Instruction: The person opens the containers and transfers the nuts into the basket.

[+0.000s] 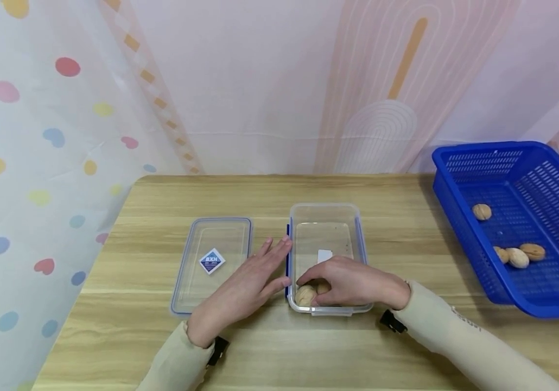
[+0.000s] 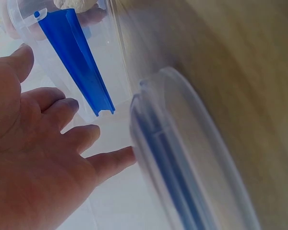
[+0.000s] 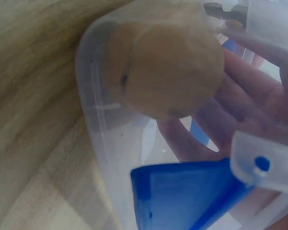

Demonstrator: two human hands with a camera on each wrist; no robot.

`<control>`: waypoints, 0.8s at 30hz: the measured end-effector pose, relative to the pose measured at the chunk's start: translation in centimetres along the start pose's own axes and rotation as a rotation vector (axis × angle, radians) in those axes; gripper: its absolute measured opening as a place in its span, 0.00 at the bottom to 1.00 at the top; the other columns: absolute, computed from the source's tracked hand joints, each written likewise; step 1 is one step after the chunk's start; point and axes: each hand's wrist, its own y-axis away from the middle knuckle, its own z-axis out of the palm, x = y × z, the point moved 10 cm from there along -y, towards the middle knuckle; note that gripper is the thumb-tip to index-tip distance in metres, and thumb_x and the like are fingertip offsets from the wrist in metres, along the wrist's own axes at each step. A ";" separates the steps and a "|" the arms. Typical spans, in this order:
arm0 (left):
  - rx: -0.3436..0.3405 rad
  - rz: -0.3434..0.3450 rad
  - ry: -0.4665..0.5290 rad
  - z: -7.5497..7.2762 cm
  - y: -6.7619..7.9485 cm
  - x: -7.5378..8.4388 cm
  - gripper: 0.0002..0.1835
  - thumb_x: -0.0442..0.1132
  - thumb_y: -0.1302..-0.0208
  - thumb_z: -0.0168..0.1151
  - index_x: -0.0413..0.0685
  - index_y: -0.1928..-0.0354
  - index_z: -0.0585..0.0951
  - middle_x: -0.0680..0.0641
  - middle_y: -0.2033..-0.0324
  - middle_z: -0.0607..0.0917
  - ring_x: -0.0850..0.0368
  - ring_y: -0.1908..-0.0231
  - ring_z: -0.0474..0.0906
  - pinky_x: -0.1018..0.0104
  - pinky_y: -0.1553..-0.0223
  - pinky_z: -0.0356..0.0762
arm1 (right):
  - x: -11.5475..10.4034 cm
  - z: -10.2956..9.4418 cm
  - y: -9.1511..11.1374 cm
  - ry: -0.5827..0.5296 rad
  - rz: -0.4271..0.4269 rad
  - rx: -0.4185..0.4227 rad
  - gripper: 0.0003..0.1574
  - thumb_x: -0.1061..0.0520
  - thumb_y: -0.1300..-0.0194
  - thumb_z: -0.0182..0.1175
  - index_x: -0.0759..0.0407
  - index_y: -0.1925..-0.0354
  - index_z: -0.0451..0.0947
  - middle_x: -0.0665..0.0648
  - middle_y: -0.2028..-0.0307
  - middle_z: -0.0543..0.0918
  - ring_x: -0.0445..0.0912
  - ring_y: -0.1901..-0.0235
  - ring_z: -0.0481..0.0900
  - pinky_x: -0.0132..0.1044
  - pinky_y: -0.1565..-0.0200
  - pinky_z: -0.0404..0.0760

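Note:
A clear plastic box (image 1: 325, 213) with blue clips stands at the middle of the table. Inside its near end my right hand (image 1: 355, 279) reaches down, thumb and fingers curled round a walnut (image 1: 324, 287), largely hidden by the hand. Against the near left corner sits another walnut (image 1: 306, 296). Seen through the box wall, a walnut (image 3: 173, 67) lies at the fingertips in the right wrist view. My left hand (image 1: 250, 279) has its fingers extended by the box's left side, near a blue clip (image 2: 77, 62); whether it touches is unclear. Its forearm side overlaps the clear lid (image 1: 191, 255).
The blue-edged lid lies flat left of the box, bearing a BXH sticker (image 1: 212, 261). At the right stands a blue plastic basket (image 1: 475, 260) with several walnuts (image 1: 518, 258) in it. A patterned curtain (image 1: 260, 98) hangs behind the wooden table (image 1: 406, 217).

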 end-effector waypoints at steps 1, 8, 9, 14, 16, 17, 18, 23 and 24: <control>0.001 0.004 -0.001 0.0 0.0 0.0 0.39 0.53 0.20 0.54 0.50 0.17 0.52 0.49 0.19 0.52 0.38 0.21 0.46 0.33 0.27 0.56 | 0.0 0.0 0.0 0.000 -0.002 -0.002 0.23 0.56 0.36 0.74 0.53 0.42 0.86 0.42 0.54 0.88 0.34 0.61 0.79 0.35 0.52 0.81; 0.000 0.009 -0.004 0.0 -0.1 0.1 0.39 0.52 0.20 0.54 0.49 0.17 0.52 0.48 0.19 0.53 0.37 0.21 0.46 0.33 0.27 0.56 | 0.0 0.2 -0.2 0.011 -0.012 -0.016 0.22 0.57 0.36 0.74 0.52 0.43 0.86 0.40 0.59 0.86 0.34 0.67 0.76 0.33 0.56 0.79; -0.001 0.006 -0.003 0.0 0.0 0.1 0.39 0.52 0.20 0.54 0.49 0.17 0.52 0.48 0.19 0.53 0.38 0.21 0.46 0.33 0.27 0.56 | 0.0 0.2 -0.2 0.010 -0.014 -0.014 0.22 0.57 0.36 0.74 0.52 0.44 0.86 0.41 0.58 0.87 0.34 0.65 0.77 0.34 0.55 0.80; 0.000 0.000 0.005 0.0 0.1 -0.1 0.39 0.54 0.20 0.54 0.51 0.17 0.52 0.49 0.19 0.52 0.38 0.20 0.45 0.33 0.27 0.55 | 0.2 0.1 -0.1 -0.010 0.013 -0.001 0.22 0.55 0.35 0.73 0.52 0.43 0.85 0.42 0.50 0.87 0.35 0.54 0.81 0.39 0.46 0.81; 0.002 -0.001 0.008 0.0 0.1 -0.2 0.39 0.54 0.20 0.54 0.51 0.17 0.52 0.50 0.19 0.52 0.38 0.20 0.45 0.32 0.27 0.55 | 0.3 -0.1 0.0 -0.028 0.026 0.011 0.22 0.54 0.34 0.73 0.51 0.43 0.85 0.43 0.48 0.87 0.36 0.50 0.81 0.41 0.44 0.81; 0.002 -0.002 0.009 0.0 0.1 -0.2 0.39 0.54 0.20 0.54 0.51 0.17 0.51 0.50 0.19 0.52 0.38 0.20 0.45 0.32 0.27 0.55 | 0.3 -0.2 0.1 -0.039 0.028 0.017 0.21 0.54 0.34 0.72 0.51 0.42 0.85 0.43 0.47 0.87 0.36 0.49 0.81 0.42 0.43 0.81; 0.002 -0.001 0.009 0.0 0.1 -0.1 0.40 0.54 0.21 0.54 0.51 0.17 0.51 0.50 0.19 0.52 0.38 0.20 0.45 0.33 0.27 0.54 | 0.3 -0.3 0.1 -0.048 0.027 0.022 0.21 0.54 0.33 0.72 0.51 0.42 0.85 0.43 0.47 0.87 0.36 0.48 0.81 0.43 0.42 0.80; 0.002 0.007 -0.002 0.0 0.1 0.0 0.40 0.54 0.21 0.54 0.50 0.17 0.52 0.49 0.19 0.53 0.38 0.21 0.45 0.34 0.26 0.54 | 0.2 -0.7 0.4 -0.090 0.028 0.046 0.21 0.53 0.33 0.72 0.51 0.42 0.85 0.41 0.47 0.87 0.37 0.47 0.81 0.45 0.41 0.79; 0.003 0.006 -0.004 0.0 0.1 0.0 0.39 0.54 0.20 0.54 0.50 0.17 0.52 0.49 0.19 0.53 0.38 0.21 0.45 0.34 0.26 0.55 | 0.1 -0.8 0.4 -0.091 0.028 0.051 0.21 0.53 0.33 0.72 0.51 0.42 0.85 0.41 0.47 0.87 0.37 0.47 0.81 0.45 0.41 0.79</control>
